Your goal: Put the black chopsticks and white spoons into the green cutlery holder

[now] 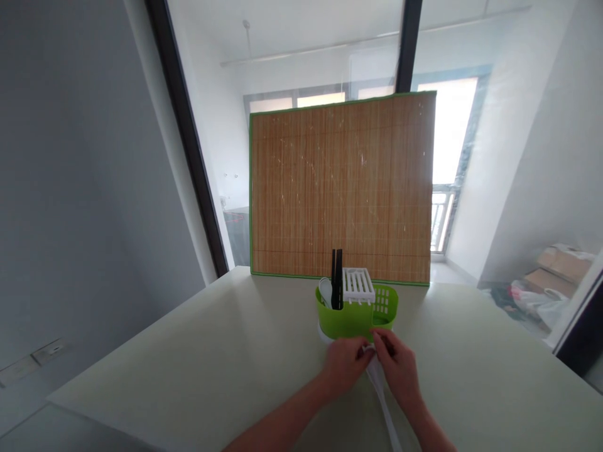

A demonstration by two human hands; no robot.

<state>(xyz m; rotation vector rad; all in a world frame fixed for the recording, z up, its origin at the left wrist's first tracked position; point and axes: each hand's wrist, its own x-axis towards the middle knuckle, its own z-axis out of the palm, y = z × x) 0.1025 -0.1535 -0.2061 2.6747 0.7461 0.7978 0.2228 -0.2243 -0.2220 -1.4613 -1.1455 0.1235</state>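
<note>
My left hand (345, 364) and my right hand (398, 365) are close together at the table's middle, fingers pinched around the upper end of a limp white strip (382, 390). It looks like thin cloth or plastic; I cannot tell which. Its long tail runs down to the bottom of the view. Just beyond my fingers stands a green plastic utensil caddy (346, 322) on a white base. Black chopsticks (336, 282) and a white spoon (325, 290) stand in its left compartment. A white slotted piece (358, 286) sits on top of its middle.
The pale table (226, 351) spreads to both sides. Behind the caddy, a bamboo mat (342, 194) with green edging stands upright against a glass partition. Cardboard boxes (560, 267) and bags lie beyond, at the right. A grey wall (85, 188) rises at the left.
</note>
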